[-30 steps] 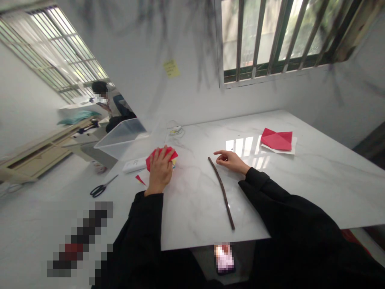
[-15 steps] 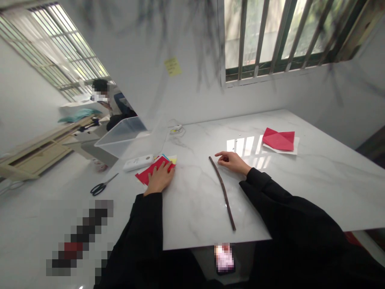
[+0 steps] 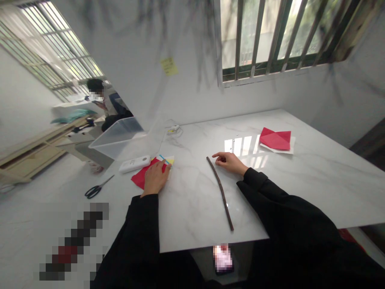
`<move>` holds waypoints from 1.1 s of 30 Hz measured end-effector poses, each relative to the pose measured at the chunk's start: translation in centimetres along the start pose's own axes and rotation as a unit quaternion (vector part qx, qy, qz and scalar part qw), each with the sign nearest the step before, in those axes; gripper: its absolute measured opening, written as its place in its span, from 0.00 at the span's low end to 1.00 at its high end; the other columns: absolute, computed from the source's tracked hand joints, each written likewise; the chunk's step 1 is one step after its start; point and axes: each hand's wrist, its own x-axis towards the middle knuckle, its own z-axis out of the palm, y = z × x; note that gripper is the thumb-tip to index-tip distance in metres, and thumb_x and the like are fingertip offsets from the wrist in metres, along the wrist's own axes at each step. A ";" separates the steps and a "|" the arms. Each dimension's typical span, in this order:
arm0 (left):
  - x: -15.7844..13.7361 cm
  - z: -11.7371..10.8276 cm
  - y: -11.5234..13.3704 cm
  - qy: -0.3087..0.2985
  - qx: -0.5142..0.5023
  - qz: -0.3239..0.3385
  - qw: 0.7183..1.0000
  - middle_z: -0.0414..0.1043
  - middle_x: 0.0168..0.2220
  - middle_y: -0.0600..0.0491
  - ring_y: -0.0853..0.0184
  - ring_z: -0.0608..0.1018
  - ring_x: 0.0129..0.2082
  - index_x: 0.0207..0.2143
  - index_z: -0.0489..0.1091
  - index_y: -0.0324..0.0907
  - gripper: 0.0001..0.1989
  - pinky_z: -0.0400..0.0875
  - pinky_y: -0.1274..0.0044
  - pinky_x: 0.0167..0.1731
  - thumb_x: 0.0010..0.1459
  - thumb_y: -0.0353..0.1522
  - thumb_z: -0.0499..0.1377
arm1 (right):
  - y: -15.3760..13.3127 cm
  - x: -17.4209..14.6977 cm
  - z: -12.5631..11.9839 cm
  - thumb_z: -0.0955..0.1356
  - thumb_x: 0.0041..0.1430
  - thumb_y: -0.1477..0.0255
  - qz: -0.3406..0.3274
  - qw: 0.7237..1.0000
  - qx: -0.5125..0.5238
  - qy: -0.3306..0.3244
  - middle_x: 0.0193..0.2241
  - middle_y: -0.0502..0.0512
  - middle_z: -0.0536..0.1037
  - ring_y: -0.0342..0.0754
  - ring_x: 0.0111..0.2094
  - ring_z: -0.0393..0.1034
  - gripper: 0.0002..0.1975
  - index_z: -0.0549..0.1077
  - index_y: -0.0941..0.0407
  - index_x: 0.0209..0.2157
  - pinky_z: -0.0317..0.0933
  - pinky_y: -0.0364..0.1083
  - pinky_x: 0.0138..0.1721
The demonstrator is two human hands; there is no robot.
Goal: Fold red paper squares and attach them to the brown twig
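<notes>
My left hand (image 3: 157,177) lies with its fingers spread on a small stack of paper on the left of the table. Red paper (image 3: 138,179) shows beside the hand, and blue, white and yellow edges (image 3: 169,159) peek out past the fingertips. A thin brown stick (image 3: 222,192) lies lengthwise in front of me. Just right of its far end, apart from it, rests my right hand (image 3: 230,163), index finger stretched out and the other fingers curled, with nothing seen in it.
A white device (image 3: 134,163) and black-handled scissors (image 3: 98,188) lie to the left. Behind them stands a clear plastic bin (image 3: 116,141). Red paper (image 3: 275,139) on white sheets sits at the back right. A person (image 3: 104,98) sits far left. A phone (image 3: 223,259) is below the table edge.
My left hand's fingers have shifted on the stack, and more of the white and blue paper shows past them. The right hand and the stick stay in place. The view has swung slightly.
</notes>
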 end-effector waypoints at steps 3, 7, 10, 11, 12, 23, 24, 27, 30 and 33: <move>0.1 -0.3 2.3 0.065 -0.054 0.039 0.996 0.74 0.58 0.42 0.53 0.71 0.61 0.58 0.72 0.40 0.25 0.57 0.65 0.65 0.68 0.44 0.48 | -0.1 0.1 0.0 0.69 0.58 0.78 0.001 1.000 0.002 0.001 0.34 0.53 0.83 0.44 0.34 0.76 0.18 0.79 0.57 0.51 0.67 0.44 0.40; 0.5 -0.9 6.0 0.133 -0.135 0.054 0.980 0.78 0.45 0.45 0.56 0.76 0.48 0.44 0.78 0.42 0.19 0.65 0.68 0.54 0.66 0.42 0.51 | -0.2 0.1 0.0 0.69 0.59 0.77 0.003 1.000 0.001 0.005 0.34 0.53 0.83 0.45 0.34 0.76 0.18 0.79 0.56 0.50 0.67 0.44 0.40; 1.0 -1.5 9.3 0.155 -0.172 0.040 0.972 0.72 0.30 0.50 0.63 0.72 0.33 0.30 0.74 0.43 0.16 0.64 0.74 0.38 0.65 0.41 0.53 | -0.3 0.1 0.0 0.69 0.59 0.77 0.003 1.000 -0.006 0.009 0.33 0.53 0.82 0.44 0.33 0.75 0.17 0.80 0.56 0.50 0.66 0.44 0.40; 1.1 -1.6 10.4 0.156 -0.188 0.036 0.969 0.69 0.26 0.52 0.65 0.69 0.29 0.26 0.70 0.43 0.17 0.61 0.74 0.34 0.65 0.41 0.54 | -0.3 0.1 0.0 0.69 0.59 0.77 0.003 1.000 -0.009 0.010 0.33 0.53 0.82 0.44 0.33 0.75 0.17 0.80 0.57 0.49 0.66 0.44 0.40; 1.3 -1.7 11.7 0.162 -0.204 0.030 0.965 0.64 0.22 0.54 0.67 0.66 0.26 0.22 0.66 0.43 0.19 0.57 0.75 0.31 0.65 0.41 0.54 | -0.4 0.1 -0.1 0.69 0.59 0.77 0.004 1.000 -0.010 0.010 0.33 0.53 0.82 0.44 0.33 0.75 0.17 0.80 0.57 0.49 0.66 0.44 0.40; -0.2 3.0 18.0 0.098 -0.327 0.047 0.939 0.46 0.18 0.58 0.71 0.55 0.20 0.17 0.50 0.44 0.26 0.49 0.73 0.26 0.64 0.43 0.54 | -1.1 -0.2 -0.3 0.70 0.62 0.71 0.008 0.999 -0.031 0.020 0.31 0.54 0.82 0.47 0.31 0.74 0.12 0.82 0.56 0.46 0.65 0.46 0.37; -0.1 3.1 17.5 0.100 -0.333 0.041 0.937 0.45 0.18 0.58 0.71 0.54 0.20 0.17 0.49 0.44 0.26 0.49 0.73 0.26 0.64 0.43 0.54 | -1.2 -0.2 -0.3 0.70 0.62 0.71 0.006 0.999 -0.037 0.024 0.31 0.55 0.82 0.47 0.31 0.74 0.11 0.82 0.56 0.45 0.65 0.47 0.38; 0.6 2.8 15.9 0.117 -0.350 0.005 0.930 0.44 0.18 0.58 0.71 0.54 0.21 0.17 0.48 0.44 0.26 0.48 0.74 0.25 0.63 0.44 0.53 | -1.4 0.0 -1.2 0.70 0.63 0.71 -0.023 0.993 -0.089 0.079 0.35 0.57 0.82 0.50 0.34 0.74 0.10 0.82 0.56 0.45 0.66 0.50 0.43; 1.2 2.4 14.8 0.137 -0.363 -0.014 0.922 0.44 0.19 0.58 0.72 0.53 0.21 0.18 0.48 0.44 0.26 0.47 0.74 0.25 0.63 0.44 0.54 | -1.2 0.2 -3.4 0.69 0.64 0.71 -0.068 0.961 -0.189 0.192 0.43 0.60 0.80 0.56 0.45 0.71 0.12 0.80 0.55 0.48 0.64 0.55 0.53; 1.3 2.3 14.4 0.143 -0.370 -0.016 0.918 0.43 0.19 0.58 0.72 0.52 0.21 0.18 0.48 0.44 0.26 0.47 0.74 0.25 0.62 0.45 0.54 | -0.1 0.3 -7.1 0.67 0.65 0.70 -0.052 0.919 -0.262 0.290 0.50 0.64 0.76 0.59 0.54 0.66 0.18 0.76 0.57 0.54 0.60 0.59 0.59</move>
